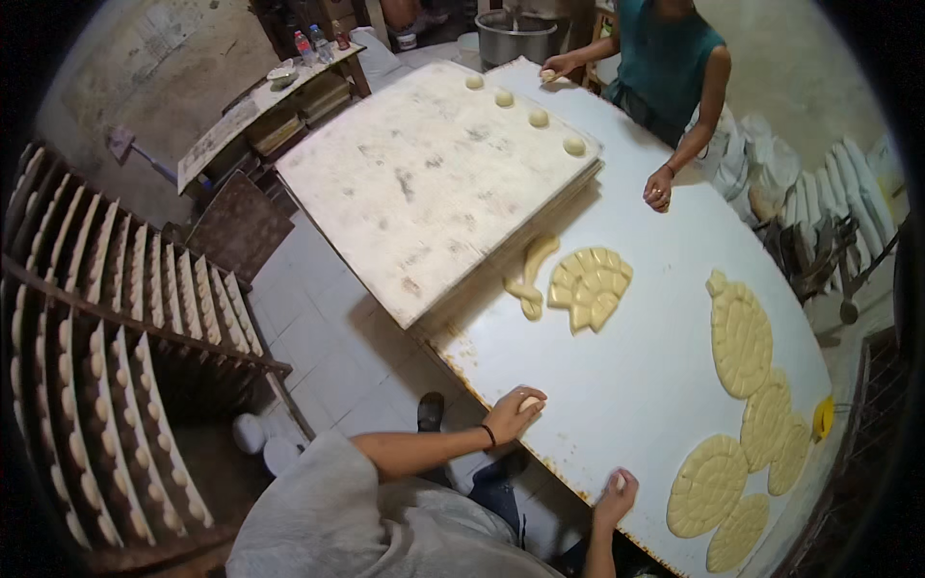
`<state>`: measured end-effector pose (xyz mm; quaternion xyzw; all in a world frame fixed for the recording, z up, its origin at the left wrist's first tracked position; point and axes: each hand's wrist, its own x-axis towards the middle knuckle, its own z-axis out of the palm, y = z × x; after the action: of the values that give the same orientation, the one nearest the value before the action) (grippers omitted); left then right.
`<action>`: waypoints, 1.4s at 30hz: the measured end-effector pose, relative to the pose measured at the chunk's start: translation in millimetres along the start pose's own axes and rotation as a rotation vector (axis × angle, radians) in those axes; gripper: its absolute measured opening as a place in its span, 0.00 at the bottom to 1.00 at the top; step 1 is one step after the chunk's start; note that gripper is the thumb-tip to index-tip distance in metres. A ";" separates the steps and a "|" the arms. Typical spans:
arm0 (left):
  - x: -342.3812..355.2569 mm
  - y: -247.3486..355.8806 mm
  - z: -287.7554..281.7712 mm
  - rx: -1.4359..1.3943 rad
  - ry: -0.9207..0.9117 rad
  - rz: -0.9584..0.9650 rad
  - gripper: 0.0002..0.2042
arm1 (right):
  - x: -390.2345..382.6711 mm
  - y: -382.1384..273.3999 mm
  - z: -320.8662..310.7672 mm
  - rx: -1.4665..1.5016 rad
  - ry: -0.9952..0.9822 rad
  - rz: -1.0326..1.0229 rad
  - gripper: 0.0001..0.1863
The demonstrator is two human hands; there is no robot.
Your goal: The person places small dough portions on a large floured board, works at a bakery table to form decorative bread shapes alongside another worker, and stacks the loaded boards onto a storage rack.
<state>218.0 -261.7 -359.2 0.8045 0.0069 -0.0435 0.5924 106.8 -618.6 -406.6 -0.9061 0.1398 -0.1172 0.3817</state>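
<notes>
My left hand (pixel 511 416) is closed around a pale dough ball (pixel 530 406) at the near edge of the white table (pixel 617 376). Farther right along that edge, my right hand (pixel 614 491) is curled around a small pale piece of dough (pixel 621 482). Beyond my hands lie a fan-shaped group of cut dough pieces (pixel 590 282) and a twisted dough strip (pixel 530 289). At right, several flat, scored dough discs (pixel 706 486) lie on the table. A flour-dusted board (pixel 385 212), stacked on the table's far left, carries several small dough balls (pixel 539 118) along its right side.
Racks of dough-laden trays (pixel 116 414) stand at left, beside the tiled floor (pixel 318 318). A co-worker (pixel 665 67) in teal works across the table, both hands on dough. Behind are a bench (pixel 251 116) with bottles, a metal pot (pixel 515 37) and white sacks (pixel 848 193).
</notes>
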 end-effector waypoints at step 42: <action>-14.3 119.6 -40.3 -0.320 -0.184 -0.311 0.20 | 266.9 -246.0 223.1 0.189 -0.127 0.142 0.33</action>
<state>213.7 -258.3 -232.2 0.6822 0.0835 -0.2058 0.6966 467.4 -398.3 -352.2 -0.8596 0.1675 -0.0447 0.4807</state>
